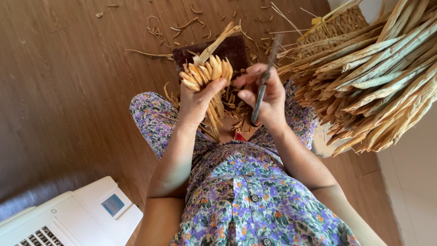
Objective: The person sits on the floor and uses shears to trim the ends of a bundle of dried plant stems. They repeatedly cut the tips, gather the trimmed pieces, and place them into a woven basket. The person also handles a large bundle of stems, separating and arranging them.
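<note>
The left hand (196,101) is closed around a bundle of dried straw strips (207,77), its long axis running away from the body, cut ends fanned upward. The right hand (266,98) grips dark scissors (260,98), blades pointing away, just beside the bundle, above the lap

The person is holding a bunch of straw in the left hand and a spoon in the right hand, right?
Not quite. The head view shows the right hand holding dark scissors, not a spoon. The left hand does hold the bunch of straw.
</note>
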Motion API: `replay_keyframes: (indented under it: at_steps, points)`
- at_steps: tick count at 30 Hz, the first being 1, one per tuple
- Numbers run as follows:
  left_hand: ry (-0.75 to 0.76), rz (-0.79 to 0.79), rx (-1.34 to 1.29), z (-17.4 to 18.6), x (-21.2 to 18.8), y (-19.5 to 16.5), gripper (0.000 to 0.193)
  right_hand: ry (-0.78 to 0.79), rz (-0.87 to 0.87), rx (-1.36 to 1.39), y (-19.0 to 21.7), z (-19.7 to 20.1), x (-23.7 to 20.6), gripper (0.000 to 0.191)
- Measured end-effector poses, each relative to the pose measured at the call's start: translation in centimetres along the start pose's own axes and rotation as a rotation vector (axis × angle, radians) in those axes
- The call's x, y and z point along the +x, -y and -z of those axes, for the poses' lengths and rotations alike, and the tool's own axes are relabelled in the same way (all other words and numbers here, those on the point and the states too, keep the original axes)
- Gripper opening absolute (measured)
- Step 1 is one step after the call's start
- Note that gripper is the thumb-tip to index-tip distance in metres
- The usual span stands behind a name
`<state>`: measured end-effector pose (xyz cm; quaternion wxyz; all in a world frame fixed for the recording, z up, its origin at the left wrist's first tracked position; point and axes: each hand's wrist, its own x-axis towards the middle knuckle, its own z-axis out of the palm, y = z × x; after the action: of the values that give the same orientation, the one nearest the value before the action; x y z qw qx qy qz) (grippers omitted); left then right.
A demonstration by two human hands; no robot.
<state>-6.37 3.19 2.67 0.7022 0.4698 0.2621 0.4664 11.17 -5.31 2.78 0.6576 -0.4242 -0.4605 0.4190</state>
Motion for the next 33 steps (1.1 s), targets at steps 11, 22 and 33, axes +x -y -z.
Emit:
replay_keyframes:
  at_steps: [11,22,33]
  points:
    - [-0.013,-0.039,0.148,0.4,0.0,-1.3,0.027,-0.043,0.078,0.327,-0.9,0.6,3.5,0.032]
    - [0.179,0.052,0.124,-0.3,0.3,-0.8,0.025,0.070,-0.027,0.406,0.4,2.2,5.0,0.033]
    - [-0.138,-0.172,0.429,-1.8,-0.7,0.0,0.018,-0.099,0.111,0.302,0.4,0.7,3.8,0.038]
